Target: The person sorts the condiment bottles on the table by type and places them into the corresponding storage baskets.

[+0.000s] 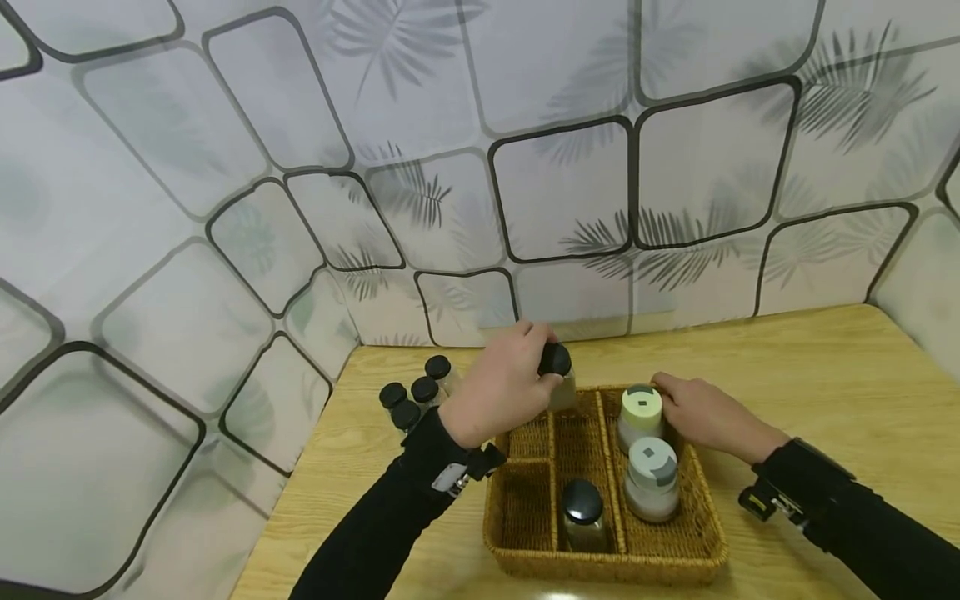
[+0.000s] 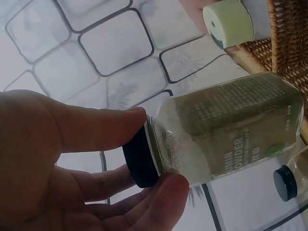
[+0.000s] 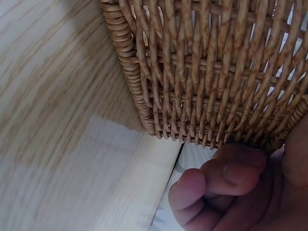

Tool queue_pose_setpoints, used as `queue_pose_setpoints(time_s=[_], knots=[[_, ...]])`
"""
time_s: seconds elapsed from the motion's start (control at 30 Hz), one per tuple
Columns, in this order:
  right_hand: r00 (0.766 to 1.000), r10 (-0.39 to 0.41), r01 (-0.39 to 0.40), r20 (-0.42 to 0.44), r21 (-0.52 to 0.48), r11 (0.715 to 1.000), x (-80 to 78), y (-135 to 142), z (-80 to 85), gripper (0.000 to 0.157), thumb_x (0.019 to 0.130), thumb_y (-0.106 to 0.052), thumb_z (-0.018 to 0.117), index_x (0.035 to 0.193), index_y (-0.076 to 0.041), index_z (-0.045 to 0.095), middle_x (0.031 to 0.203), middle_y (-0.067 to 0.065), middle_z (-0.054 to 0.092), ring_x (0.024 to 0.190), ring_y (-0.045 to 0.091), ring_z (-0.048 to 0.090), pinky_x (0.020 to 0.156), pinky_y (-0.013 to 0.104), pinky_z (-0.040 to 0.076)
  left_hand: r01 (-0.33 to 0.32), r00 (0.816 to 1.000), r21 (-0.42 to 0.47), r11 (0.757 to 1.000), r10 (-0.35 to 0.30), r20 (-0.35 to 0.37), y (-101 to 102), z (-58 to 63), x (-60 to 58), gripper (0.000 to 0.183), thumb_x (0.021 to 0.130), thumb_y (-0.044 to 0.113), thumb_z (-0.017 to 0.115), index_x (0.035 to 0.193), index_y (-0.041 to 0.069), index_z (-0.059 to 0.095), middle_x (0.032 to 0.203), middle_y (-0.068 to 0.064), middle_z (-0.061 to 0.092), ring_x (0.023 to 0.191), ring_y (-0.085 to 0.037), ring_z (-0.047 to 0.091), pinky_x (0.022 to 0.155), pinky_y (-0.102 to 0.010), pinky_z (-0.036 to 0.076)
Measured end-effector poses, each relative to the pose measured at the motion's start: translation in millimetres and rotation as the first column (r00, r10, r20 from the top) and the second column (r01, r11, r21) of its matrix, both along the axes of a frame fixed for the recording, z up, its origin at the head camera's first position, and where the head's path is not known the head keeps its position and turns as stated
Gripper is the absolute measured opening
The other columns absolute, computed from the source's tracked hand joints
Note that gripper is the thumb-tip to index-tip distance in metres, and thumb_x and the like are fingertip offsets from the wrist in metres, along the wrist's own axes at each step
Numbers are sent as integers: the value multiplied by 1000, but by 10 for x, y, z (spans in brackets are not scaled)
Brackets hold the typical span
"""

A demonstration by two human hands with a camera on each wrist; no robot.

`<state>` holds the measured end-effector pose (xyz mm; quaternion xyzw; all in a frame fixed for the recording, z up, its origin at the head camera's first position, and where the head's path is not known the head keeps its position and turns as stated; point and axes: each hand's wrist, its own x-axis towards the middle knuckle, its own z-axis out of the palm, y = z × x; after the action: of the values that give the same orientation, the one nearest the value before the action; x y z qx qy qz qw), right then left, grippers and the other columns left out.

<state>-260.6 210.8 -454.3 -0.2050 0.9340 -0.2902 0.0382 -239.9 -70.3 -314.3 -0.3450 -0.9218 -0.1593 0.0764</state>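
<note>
Tabletop | left fingers pinch clear black-lidded powder jar | right fingers grip basket

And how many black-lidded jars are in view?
6: one jar in the left hand, one jar in the basket, four jars on the table beside it; others may be hidden.

Soft, fairly even light filled the head view, leaving the patterned wall pale and low in contrast. A small white glare sat on the table at the bottom edge, and a dark lid caught a dull sheen. Wide-angle distortion stretched the wall toward the left. The left wrist view looked dimmer and greyer, the fine print on the jar blurred. In the right wrist view, soft shadow darkened the table near the basket.
</note>
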Motion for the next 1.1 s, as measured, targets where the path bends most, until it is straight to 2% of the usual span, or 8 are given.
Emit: queue_pose_setpoints(time_s=[0.3,0.6,0.8,1.1], knots=[[1000,2,-2,3,-5,1000,-10,2,5,16,102,-13,39,104,-7,54,60,3,47,42,12,40,41,28,35,55,995,-20,998,-54,84,38,-85,90,39,90,20,67,123,5,52,104,-6,51,83,-9,47,73,-26,49],[1000,-1,1,7,-2,1000,4,-3,8,16,102,-11,38,103,-7,53,61,4,48,42,13,40,41,29,34,124,987,-58,991,-118,111,81,-185,123,34,89,18,67,118,6,54,102,-6,52,79,-9,47,68,-25,47],[1000,0,0,5,-3,1000,2,-1,-14,16,102,-12,38,103,-7,54,62,4,48,43,12,40,42,29,35,138,981,-80,987,-125,151,106,-275,128,36,90,18,66,121,6,54,104,-6,52,77,-9,47,67,-24,46],[1000,-8,8,5,6,1000,-15,5,-1,16,102,-13,39,102,-8,54,63,4,49,45,14,42,43,30,36,154,979,-144,978,-130,159,130,-383,133,39,89,17,67,124,7,54,110,-5,53,77,-6,48,66,-21,46]])
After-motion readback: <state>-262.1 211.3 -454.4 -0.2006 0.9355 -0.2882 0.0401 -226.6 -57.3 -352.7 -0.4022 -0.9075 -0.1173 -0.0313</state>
